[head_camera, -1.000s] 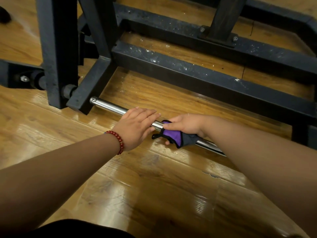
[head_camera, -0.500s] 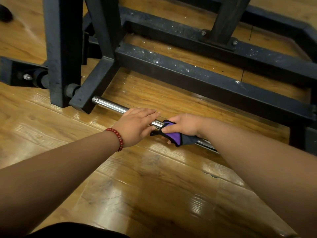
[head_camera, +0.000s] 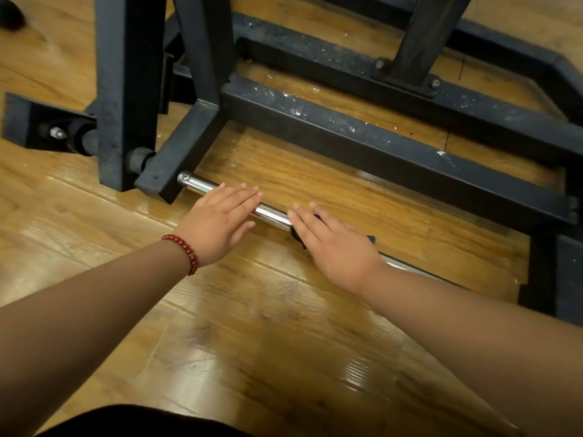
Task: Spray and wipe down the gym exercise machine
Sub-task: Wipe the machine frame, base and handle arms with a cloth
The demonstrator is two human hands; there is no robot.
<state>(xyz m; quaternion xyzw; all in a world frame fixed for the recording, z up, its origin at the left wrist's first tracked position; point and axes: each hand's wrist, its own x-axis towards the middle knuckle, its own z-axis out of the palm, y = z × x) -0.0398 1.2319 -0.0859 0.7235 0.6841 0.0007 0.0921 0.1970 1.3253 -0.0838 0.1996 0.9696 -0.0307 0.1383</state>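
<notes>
**Now wiping the low chrome bar, with the frame beyond waiting**

Nearest the camera, both bare forearms are reaching out over the glossy wooden plank floor (head_camera: 252, 342), the left wrist wearing a red bead bracelet (head_camera: 183, 251). The left hand (head_camera: 220, 216) is lying flat, fingers straight and together, across the polished chrome round bar (head_camera: 273, 215) that is running low over the floor. It seems to be steadying the bar. Just beside it, the right hand (head_camera: 329, 242) is pressing down with straight fingers on a purple-and-black cloth (head_camera: 296, 234), which is sandwiched between palm and bar and mostly hidden; neither hand is curling round anything.

Judging from this, the wiping step is under way on the bar. The next move is likely calling for sliding the cloth along the bare chrome towards the capped end while holding the pressure.

Farther back, the dark steel machine frame (head_camera: 347, 134) is standing on the floor, its beams carrying pale droplets (head_camera: 295, 102), so those are probably awaiting a wipe. No spray bottle is showing.
</notes>
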